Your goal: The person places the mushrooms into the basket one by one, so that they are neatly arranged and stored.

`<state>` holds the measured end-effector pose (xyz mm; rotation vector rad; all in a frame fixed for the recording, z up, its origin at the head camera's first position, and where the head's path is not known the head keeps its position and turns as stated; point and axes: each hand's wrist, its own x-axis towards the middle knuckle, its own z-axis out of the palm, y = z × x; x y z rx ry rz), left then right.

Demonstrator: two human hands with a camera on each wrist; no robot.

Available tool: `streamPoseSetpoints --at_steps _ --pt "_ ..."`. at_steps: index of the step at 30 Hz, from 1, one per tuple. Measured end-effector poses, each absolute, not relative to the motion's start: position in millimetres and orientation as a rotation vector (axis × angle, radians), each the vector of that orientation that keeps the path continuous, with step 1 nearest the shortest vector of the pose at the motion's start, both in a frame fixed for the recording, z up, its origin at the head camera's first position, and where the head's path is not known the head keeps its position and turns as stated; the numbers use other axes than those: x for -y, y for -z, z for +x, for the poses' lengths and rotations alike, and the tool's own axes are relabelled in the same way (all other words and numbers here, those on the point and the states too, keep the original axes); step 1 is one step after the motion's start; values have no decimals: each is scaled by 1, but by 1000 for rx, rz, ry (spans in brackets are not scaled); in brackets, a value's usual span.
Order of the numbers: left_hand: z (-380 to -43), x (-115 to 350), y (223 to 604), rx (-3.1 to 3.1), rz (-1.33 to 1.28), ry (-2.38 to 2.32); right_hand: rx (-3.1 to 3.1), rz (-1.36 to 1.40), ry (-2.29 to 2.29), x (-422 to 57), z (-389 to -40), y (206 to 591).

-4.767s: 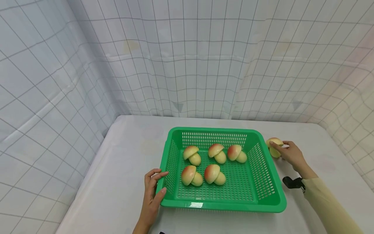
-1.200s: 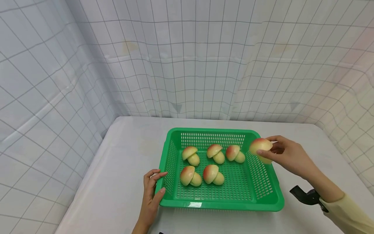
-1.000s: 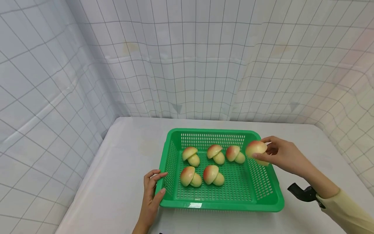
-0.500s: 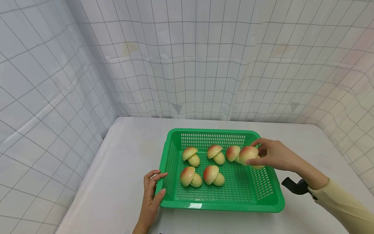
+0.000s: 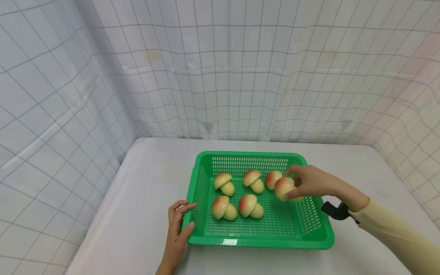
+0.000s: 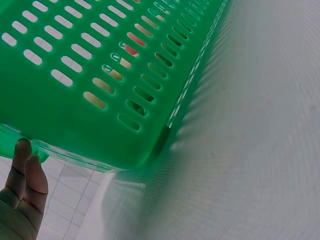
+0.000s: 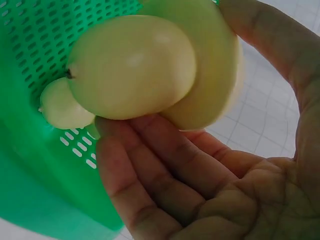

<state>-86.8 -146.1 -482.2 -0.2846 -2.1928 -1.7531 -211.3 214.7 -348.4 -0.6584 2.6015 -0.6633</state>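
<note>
My right hand (image 5: 311, 181) grips a toy mushroom (image 5: 284, 187) with a red-tinged yellow cap, held over the right part of a green plastic basket (image 5: 264, 242). In the right wrist view, the held mushroom's pale stem (image 7: 132, 67) points toward the basket, the thumb and fingers around its cap. Several similar mushrooms lie in the basket: a front-left mushroom (image 5: 224, 208), a front-middle mushroom (image 5: 251, 206), a back-left mushroom (image 5: 224, 184), a back-middle mushroom (image 5: 253, 181) and a partly hidden back-right mushroom (image 5: 272, 179). My left hand (image 5: 177, 233) holds the basket's left rim.
The basket stands on a table with a white cover (image 5: 144, 198). White grid-patterned curtains (image 5: 220, 84) rise behind and at both sides. A black strap device (image 5: 335, 211) sits at the right wrist, near the basket's right rim.
My right hand has taken the mushroom from the table right of the basket, lifted it over the right rim and moved it left and lower inside. The left hand stays on the rim.
</note>
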Motion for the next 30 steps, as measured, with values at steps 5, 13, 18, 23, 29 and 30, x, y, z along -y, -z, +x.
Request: streamPoseSetpoints --at_steps 5,13,18,23,29,30 --pt "-87 146 483 2188 -288 1758 -2520 -689 640 -207 -215 350" --pt "-87 146 482 2184 -293 1760 -2437 -691 567 -197 -220 358" --pt "-87 145 481 2176 -300 1756 -2428 -714 515 -193 -223 365" --pt "-87 146 480 2172 -295 1768 -2421 -740 507 -190 -224 373" --pt "-87 146 481 2176 -283 1780 -2385 -722 533 -186 -222 379" --pt "-87 146 481 2178 -286 1775 -2378 -713 540 -186 -222 380"
